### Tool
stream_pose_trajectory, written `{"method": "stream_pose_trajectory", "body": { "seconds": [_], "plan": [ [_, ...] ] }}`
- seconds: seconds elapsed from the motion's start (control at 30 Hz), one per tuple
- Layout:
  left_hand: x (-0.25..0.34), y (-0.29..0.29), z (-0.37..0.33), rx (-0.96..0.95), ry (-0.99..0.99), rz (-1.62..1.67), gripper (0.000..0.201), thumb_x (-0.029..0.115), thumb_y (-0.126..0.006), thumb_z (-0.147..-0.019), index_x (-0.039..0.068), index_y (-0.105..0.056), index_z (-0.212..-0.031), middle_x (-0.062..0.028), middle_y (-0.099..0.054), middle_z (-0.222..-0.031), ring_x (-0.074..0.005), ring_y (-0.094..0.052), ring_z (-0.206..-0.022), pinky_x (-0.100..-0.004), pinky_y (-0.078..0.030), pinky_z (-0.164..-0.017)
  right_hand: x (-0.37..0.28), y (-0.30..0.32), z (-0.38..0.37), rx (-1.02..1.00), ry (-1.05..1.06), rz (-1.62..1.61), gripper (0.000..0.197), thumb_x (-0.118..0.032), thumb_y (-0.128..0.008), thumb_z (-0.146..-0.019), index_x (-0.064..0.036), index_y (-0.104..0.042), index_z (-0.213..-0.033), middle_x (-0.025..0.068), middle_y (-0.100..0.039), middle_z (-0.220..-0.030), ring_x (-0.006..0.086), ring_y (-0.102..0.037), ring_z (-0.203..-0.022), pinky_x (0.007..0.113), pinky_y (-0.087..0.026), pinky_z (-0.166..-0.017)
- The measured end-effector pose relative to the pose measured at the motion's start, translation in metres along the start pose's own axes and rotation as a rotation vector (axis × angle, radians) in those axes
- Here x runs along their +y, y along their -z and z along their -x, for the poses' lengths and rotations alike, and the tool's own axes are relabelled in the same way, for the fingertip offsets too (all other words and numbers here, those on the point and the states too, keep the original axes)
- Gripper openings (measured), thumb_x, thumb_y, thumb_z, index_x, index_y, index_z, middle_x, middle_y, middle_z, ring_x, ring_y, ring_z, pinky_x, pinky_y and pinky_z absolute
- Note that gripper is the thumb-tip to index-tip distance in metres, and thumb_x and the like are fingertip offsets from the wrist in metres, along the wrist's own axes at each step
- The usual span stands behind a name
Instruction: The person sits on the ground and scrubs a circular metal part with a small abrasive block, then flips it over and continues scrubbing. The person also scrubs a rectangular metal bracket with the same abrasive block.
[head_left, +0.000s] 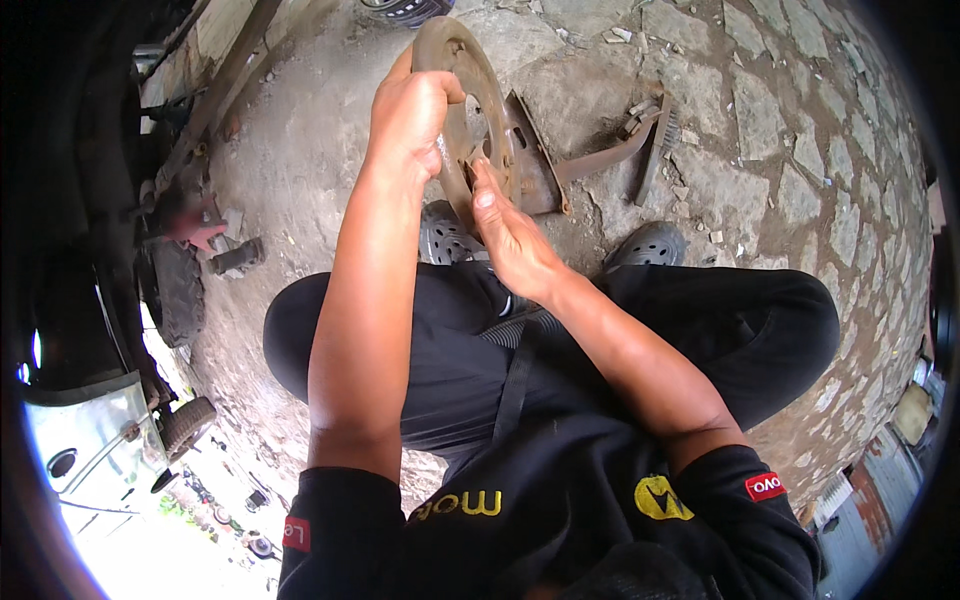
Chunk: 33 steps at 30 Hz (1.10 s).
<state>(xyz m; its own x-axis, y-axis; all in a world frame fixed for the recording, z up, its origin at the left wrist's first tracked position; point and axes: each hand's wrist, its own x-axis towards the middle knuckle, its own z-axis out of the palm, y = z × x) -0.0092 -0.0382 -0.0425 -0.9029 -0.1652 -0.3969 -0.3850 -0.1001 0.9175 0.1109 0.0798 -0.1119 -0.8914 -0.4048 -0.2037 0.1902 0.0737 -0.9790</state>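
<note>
Above grey, partly stone-paved ground [300,170], a round brown metal disc [458,135] is held on edge. Beyond it, a rusty slotted metal bracket [537,170] lies near a dark curved wire brush [655,150]. The rim is gripped by the curled left hand [410,118]; the disc is met by the right hand [515,237], fingers nearly straight, any held item being indiscernible.

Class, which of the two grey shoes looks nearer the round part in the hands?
The left shoe: in the picture it sits right by the lower rim of the round part, while the right shoe stands apart, off to the right.
</note>
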Motion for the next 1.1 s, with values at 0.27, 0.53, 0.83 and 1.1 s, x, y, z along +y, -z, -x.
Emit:
{"method": "stream_pose_trajectory", "body": {
  "seconds": [0.27, 0.53, 0.83, 1.1],
  "plan": [
    [-0.009, 0.006, -0.014, -0.036, -0.069, 0.018, 0.058, -0.006, -0.053, -0.07, 0.004, -0.067, -0.125, -0.0074, -0.067, -0.107, -0.0194, -0.062, -0.098, -0.0332, -0.049, -0.086, 0.009, -0.003, -0.007, 0.044, 0.039, 0.062, 0.09, -0.065, -0.016, -0.104, 0.008, -0.014, -0.157, 0.0258, -0.016, -0.166, 0.0343, -0.012, -0.156, 0.036, -0.013, -0.126],
    [-0.008, 0.014, -0.02, -0.05, -0.071, 0.062, 0.06, -0.007, -0.053, -0.07, 0.004, -0.066, -0.128, -0.008, -0.067, -0.11, -0.0201, -0.063, -0.1, -0.0337, -0.051, -0.089, 0.013, -0.002, -0.015, 0.043, -0.021, 0.08, 0.087, -0.061, -0.022, -0.106, 0.0092, -0.015, -0.156, 0.0305, -0.018, -0.163, 0.0401, -0.017, -0.153, 0.041, -0.017, -0.125],
    [-0.011, 0.021, -0.002, 0.007, -0.082, 0.057, 0.065, -0.007, -0.053, -0.07, 0.004, -0.062, -0.134, -0.0084, -0.067, -0.113, -0.0201, -0.062, -0.104, -0.0327, -0.049, -0.093, 0.038, -0.009, -0.038, 0.272, -0.102, 0.231, 0.064, -0.051, -0.046, -0.106, -0.0004, -0.05, -0.145, 0.026, -0.065, -0.129, 0.0359, -0.06, -0.126, 0.037, -0.046, -0.104],
    [-0.014, 0.029, 0.005, 0.046, -0.055, 0.099, 0.064, -0.007, -0.051, -0.07, 0.004, -0.062, -0.132, -0.0073, -0.066, -0.11, -0.0184, -0.061, -0.098, -0.0325, -0.049, -0.089, 0.03, -0.013, -0.035, 0.361, -0.097, 0.211, 0.04, -0.033, -0.046, -0.108, -0.0037, -0.067, -0.127, 0.0229, -0.073, -0.107, 0.0308, -0.072, -0.103, 0.038, -0.053, -0.087]
  ]
}}
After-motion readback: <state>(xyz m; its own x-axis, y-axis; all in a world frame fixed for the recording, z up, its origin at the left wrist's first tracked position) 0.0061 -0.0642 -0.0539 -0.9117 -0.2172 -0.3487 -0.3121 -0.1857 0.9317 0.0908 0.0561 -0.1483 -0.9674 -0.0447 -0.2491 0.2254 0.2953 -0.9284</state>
